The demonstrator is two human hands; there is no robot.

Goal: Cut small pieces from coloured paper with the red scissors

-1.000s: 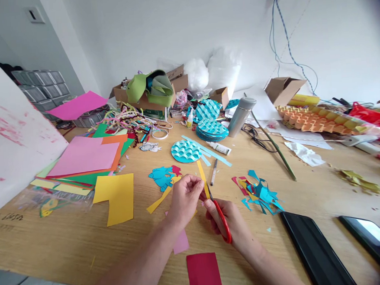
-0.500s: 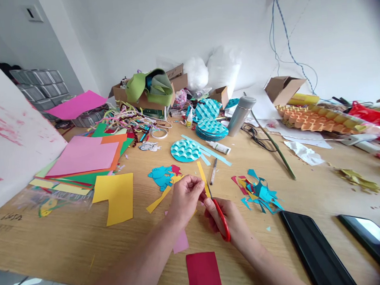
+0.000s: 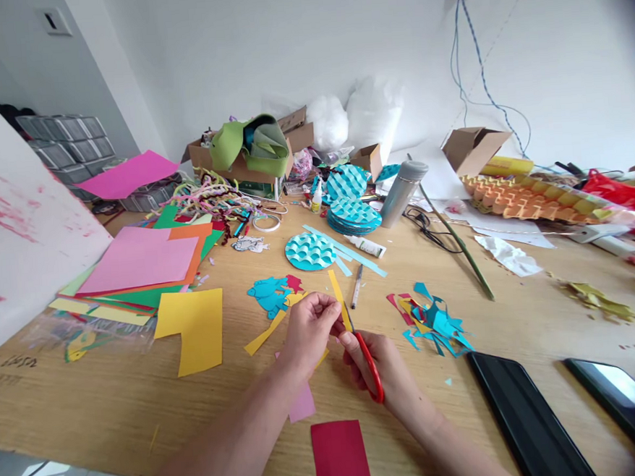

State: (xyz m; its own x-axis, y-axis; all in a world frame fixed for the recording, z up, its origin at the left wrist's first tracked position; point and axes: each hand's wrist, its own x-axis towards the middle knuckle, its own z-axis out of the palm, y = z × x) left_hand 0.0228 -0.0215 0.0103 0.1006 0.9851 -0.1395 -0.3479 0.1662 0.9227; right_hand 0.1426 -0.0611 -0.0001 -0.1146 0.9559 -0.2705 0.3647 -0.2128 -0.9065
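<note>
My left hand (image 3: 309, 331) is closed in a pinch on a small piece of paper, too hidden to name, right at the scissor blades. My right hand (image 3: 384, 375) grips red-handled scissors (image 3: 368, 365), whose blades point up and away beside a narrow yellow paper strip (image 3: 339, 297). Both hands hover over the wooden table (image 3: 117, 404) near its front edge. A dark red paper rectangle (image 3: 341, 457) lies just below my hands and a pink scrap (image 3: 303, 406) under my left wrist. A cut yellow sheet (image 3: 193, 330) lies to the left.
A stack of coloured paper (image 3: 139, 265) lies at the left, teal paper discs (image 3: 311, 251) and a pen (image 3: 356, 287) ahead, a heap of paper scraps (image 3: 432, 320) to the right. Two dark tablets (image 3: 526, 419) sit at the front right. Boxes, a metal bottle (image 3: 403, 192) and clutter fill the back.
My hands and the scissors have barely moved; only a slight upward drift of the view.
</note>
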